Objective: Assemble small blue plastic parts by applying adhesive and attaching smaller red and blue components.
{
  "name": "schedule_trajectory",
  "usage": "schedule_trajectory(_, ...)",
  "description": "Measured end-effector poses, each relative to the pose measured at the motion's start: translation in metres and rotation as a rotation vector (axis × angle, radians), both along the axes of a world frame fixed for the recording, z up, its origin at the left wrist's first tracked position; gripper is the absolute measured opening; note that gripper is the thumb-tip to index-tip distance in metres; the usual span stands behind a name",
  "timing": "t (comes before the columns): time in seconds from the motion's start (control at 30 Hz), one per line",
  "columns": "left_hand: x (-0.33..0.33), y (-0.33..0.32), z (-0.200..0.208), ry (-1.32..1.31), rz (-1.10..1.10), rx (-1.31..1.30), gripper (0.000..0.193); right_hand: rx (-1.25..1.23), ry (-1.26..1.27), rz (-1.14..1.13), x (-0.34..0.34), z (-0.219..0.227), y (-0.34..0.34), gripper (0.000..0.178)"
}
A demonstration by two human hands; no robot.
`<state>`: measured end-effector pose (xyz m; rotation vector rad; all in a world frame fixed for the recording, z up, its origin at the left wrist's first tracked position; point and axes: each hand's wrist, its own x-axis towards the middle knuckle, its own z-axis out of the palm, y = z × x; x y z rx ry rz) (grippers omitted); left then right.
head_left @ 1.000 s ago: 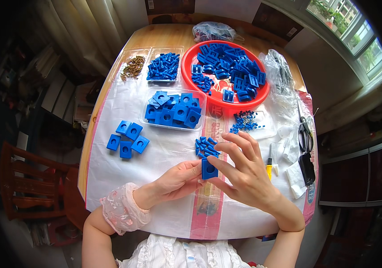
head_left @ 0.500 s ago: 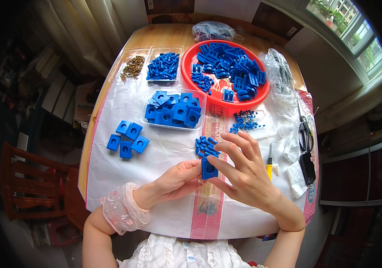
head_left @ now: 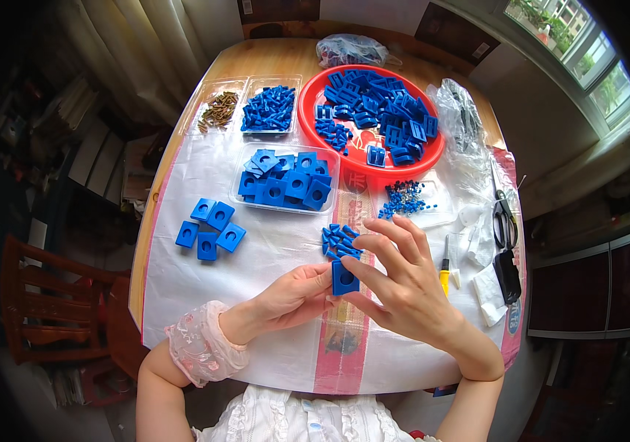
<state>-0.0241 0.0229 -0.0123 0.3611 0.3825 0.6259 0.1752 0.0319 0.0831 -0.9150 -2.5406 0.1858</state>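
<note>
Left hand (head_left: 293,296): pinches blue block (head_left: 340,286) at left edge
Right hand (head_left: 407,287): finger and thumb grip 2 ends
Long axis: fore-and-aft, between hands

blue square piece (head_left: 341,280) | showing a round opening (perhaps only a recess) | facing the wearer | being held between left hand (head_left: 293,298) and right hand (head_left: 403,287)

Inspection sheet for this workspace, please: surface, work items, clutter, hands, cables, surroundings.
Surface: wooden table, partly covered by a white sheet.
Work items: blue square piece; five loose blue pieces; clear tray and red basin holding blue parts.
Clutter: scissors, yellow-handled tool, crumpled tissue, plastic bag.
Hands: left hand and right hand both grip the blue square piece.
Cables: nothing seen.
Surroundings: chair, curtain, window.
</note>
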Motion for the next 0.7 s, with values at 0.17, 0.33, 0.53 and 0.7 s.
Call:
schedule_trajectory(0.17,0.0001,0.0003,0.0026,-0.006,-0.003,0.007,0.036,-0.003,0.002,-0.001,-0.0001,0.0004,0.0003,0.046)
schedule_trajectory(0.33,0.0001,0.0001,0.0007,-0.019,-0.005,0.017,0.036,-0.005,0.001,0.002,-0.0001,0.0001,0.0003,0.047)
schedule_trajectory(0.53,-0.0006,-0.0002,-0.0017,-0.01,0.002,0.009,0.035,-0.008,0.003,0.002,-0.0001,0.0003,0.0002,0.047)
schedule_trajectory(0.7,-0.0005,-0.0002,-0.0025,0.014,0.002,-0.004,0.034,0.026,-0.01,-0.013,-0.0016,0.0008,0.0008,0.04)
